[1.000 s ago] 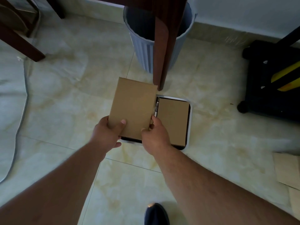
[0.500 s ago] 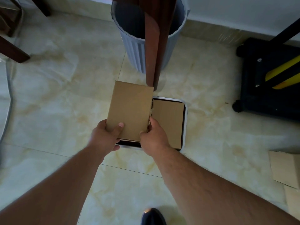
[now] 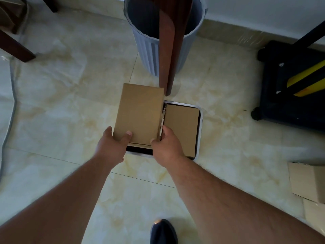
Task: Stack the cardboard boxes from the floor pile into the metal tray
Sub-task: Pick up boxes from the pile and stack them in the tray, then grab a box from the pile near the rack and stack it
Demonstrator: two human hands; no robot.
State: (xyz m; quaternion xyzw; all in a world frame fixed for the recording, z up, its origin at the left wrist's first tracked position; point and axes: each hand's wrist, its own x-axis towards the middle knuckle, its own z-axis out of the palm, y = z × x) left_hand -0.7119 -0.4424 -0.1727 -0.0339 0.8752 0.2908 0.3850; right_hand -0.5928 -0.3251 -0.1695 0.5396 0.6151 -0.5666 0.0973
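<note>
Both the left hand (image 3: pixel 112 147) and right hand (image 3: pixel 167 147) grip the cardboard box (image 3: pixel 139 114) by its near end, long axis pointing away, over the left half of the metal tray (image 3: pixel 201 131).

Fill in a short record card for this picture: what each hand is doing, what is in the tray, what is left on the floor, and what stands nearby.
left hand: grips near-left corner of held cardboard box
right hand: grips the held box's near-right edge
metal tray: on tiled floor, one flat box in its right half
floor pile: boxes at the right edge
nearby: grey bin, wooden leg beyond the tray
</note>
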